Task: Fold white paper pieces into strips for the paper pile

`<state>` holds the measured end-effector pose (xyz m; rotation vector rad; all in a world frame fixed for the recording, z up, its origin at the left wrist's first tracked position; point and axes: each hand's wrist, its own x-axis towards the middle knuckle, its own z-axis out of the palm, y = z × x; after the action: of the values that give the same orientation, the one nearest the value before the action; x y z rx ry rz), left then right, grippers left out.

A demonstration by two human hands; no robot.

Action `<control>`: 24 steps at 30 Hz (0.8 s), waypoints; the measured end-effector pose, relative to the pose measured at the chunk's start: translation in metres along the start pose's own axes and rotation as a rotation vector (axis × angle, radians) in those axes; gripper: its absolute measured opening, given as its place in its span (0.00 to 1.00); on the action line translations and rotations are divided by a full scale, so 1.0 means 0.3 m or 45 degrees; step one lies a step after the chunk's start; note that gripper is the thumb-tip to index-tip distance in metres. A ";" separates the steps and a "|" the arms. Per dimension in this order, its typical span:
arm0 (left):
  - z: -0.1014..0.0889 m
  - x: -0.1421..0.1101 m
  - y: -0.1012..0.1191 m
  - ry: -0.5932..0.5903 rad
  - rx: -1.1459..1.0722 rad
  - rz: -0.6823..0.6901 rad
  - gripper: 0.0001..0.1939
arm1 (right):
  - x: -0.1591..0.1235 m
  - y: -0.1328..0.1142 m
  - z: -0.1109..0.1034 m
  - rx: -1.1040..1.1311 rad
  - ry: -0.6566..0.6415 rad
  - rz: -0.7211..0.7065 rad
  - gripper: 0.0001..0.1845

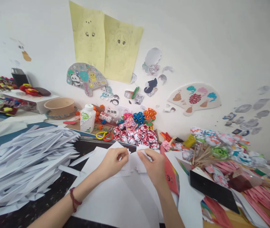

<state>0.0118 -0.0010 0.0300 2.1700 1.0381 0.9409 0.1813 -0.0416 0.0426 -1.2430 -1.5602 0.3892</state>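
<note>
My left hand [114, 161] is closed in a pinch at the left edge of a small piece of white paper [133, 161]. From the other side, my right hand [154, 163] pinches the same piece between thumb and fingers. White on white makes the paper's exact outline and folds hard to see. Beneath both hands lie more small white paper pieces and a large white paper sheet [122, 199]. Around my left wrist is a dark red braided cord [73, 199].
A heap of folded white paper strips [28, 161] fills the left. Behind stand a white glue bottle [87, 118], scissors [104, 135] and red-and-white paper flowers [137, 136]. To the right lie a red envelope [170, 174], a black phone [213, 190], wooden sticks [202, 155] and pink strips [263, 196].
</note>
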 end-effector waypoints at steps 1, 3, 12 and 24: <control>-0.003 0.002 -0.009 0.002 0.017 0.000 0.09 | 0.005 0.009 -0.016 0.014 0.059 0.033 0.12; -0.012 0.007 -0.023 0.044 0.061 -0.028 0.09 | 0.013 0.029 -0.047 0.053 0.191 0.119 0.15; -0.028 0.005 0.015 0.205 -0.176 0.003 0.13 | 0.010 0.033 -0.014 0.288 0.111 0.259 0.14; -0.002 -0.008 0.004 0.046 0.088 0.004 0.08 | -0.008 0.043 0.024 0.315 -0.489 0.282 0.09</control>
<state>0.0107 -0.0034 0.0305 2.2186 1.0999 0.9623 0.1815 -0.0360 0.0288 -1.1953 -1.6328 0.9817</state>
